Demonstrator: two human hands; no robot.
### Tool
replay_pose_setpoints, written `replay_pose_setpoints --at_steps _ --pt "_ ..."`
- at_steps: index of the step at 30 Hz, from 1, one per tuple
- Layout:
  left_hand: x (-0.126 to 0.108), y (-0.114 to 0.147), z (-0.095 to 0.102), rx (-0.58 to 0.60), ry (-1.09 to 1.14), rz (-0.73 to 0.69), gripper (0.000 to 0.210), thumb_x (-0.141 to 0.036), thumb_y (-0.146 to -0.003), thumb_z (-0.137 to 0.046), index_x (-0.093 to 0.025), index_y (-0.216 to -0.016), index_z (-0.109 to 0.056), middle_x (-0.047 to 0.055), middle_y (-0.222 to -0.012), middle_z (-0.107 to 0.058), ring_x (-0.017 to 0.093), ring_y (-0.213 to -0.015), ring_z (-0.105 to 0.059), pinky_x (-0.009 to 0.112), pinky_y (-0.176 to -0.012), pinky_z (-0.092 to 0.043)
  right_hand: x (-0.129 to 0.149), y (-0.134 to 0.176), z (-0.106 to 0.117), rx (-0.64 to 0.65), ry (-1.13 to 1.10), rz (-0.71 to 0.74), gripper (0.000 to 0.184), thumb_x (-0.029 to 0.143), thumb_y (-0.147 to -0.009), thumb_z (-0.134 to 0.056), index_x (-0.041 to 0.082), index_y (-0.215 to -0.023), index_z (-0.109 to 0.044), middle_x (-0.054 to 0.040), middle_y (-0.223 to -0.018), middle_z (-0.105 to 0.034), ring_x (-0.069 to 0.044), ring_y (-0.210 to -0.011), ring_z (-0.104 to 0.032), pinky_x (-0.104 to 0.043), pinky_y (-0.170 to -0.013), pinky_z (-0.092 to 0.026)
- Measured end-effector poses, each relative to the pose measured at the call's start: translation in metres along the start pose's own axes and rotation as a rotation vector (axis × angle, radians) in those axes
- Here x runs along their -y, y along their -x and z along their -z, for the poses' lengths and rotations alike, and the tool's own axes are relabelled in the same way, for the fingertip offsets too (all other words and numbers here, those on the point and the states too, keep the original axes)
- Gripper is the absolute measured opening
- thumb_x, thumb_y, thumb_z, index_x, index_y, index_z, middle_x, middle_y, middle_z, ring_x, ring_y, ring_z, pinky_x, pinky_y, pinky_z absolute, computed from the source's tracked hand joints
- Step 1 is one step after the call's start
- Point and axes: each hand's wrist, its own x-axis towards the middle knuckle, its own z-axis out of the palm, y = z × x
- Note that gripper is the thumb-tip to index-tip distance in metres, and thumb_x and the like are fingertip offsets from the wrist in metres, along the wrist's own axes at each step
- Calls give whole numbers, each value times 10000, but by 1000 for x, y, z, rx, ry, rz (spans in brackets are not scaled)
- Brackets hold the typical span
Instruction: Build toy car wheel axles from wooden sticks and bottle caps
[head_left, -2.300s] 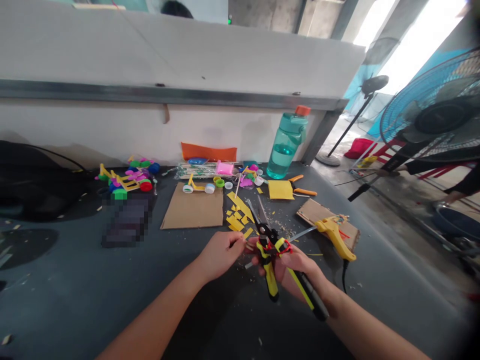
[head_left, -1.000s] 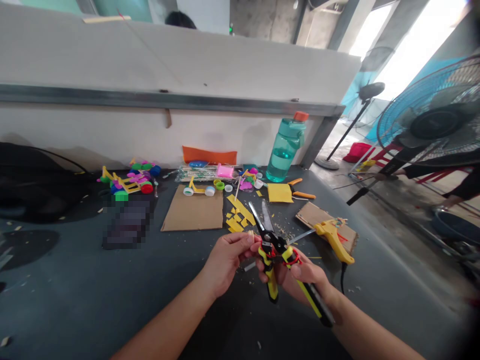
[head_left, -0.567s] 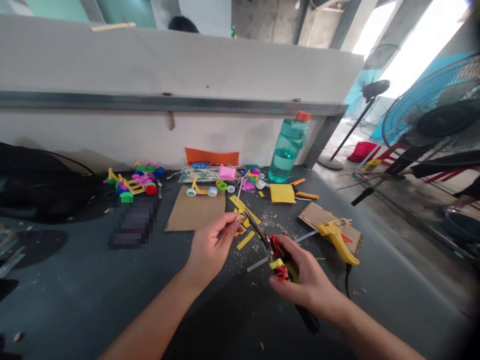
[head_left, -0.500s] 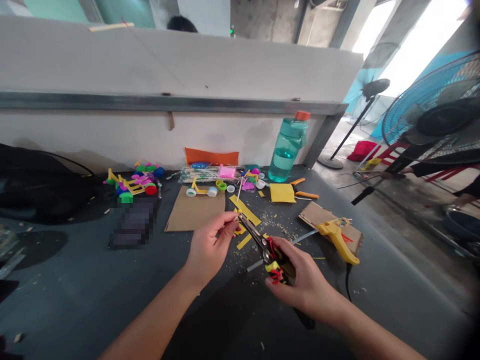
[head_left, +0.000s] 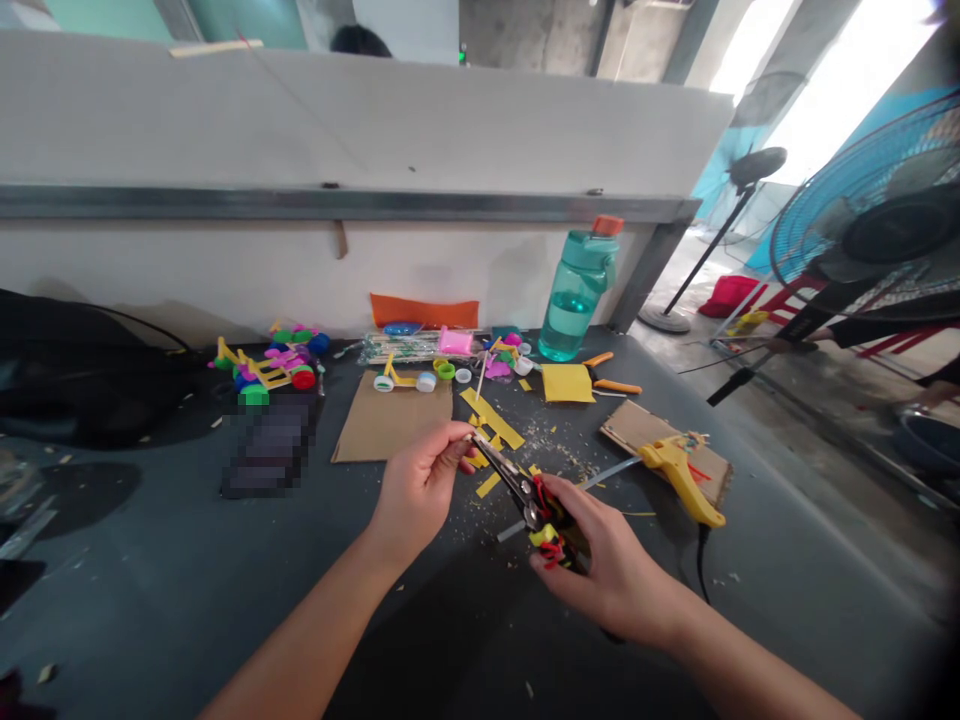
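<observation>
Since the earlier frames, right hand (head_left: 611,575) has rotated over the snips (head_left: 525,495); handles that stood splayed and upright now lie squeezed inside the palm, blades pointing up-left. Left hand (head_left: 420,485) has shifted slightly toward the blade tips. Right fingers wrapped closed around yellow-black handles with red spring. Left thumb and forefinger pinched narrow on a small piece at the blade tips; piece too small to identify. Snips sit between both hands, above the dark table (head_left: 150,580), blades nearly closed. Yellow strips (head_left: 491,420) lie on the table just beyond the tips. Yellow glue gun (head_left: 679,475) rests on cardboard scrap (head_left: 637,425), right of the hands. Brown cardboard sheet (head_left: 390,420) behind left hand. Teal water bottle (head_left: 574,295) stands at the back wall.
</observation>
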Motion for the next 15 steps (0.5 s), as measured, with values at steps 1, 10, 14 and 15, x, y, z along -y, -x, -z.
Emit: replay_pose_setpoints --at_steps 1,10,14,15 --pt "0 0 1 4 0 1 173 -277 -907 -447 -184 -884 -590 -5 -729 -592 105 -641 -574 218 -644 -446 0 0 0 5 13 6 625 306 -747 -654 208 -1318 -420 -122 -1148 -572 -250 -933 -592 -362 -771 -513" --pt "4 -5 8 81 -31 -41 184 -265 -906 -441 -187 -859 -601 -5 -707 -561 117 -672 -549 237 -663 -437 1 -1 -1 49 166 34 609 266 -764 -598 170 -1326 -385 -154 -1247 -535 -279 -1099 -553 -387 -893 -482" --pt "7 -5 8 109 -65 -25 198 -267 -913 -428 -187 -839 -594 -12 -696 -551 111 -662 -532 232 -656 -423 4 0 -1 84 251 0 608 223 -755 -545 133 -1327 -360 -177 -1281 -509 -278 -1144 -531 -392 -925 -469" --pt "7 -4 8 117 -65 -21 202 -268 -916 -424 -186 -837 -591 -12 -697 -549 110 -664 -530 230 -657 -420 5 0 -1 89 267 -6 611 213 -751 -531 121 -1329 -352 -185 -1288 -501 -278 -1153 -524 -396 -936 -462"
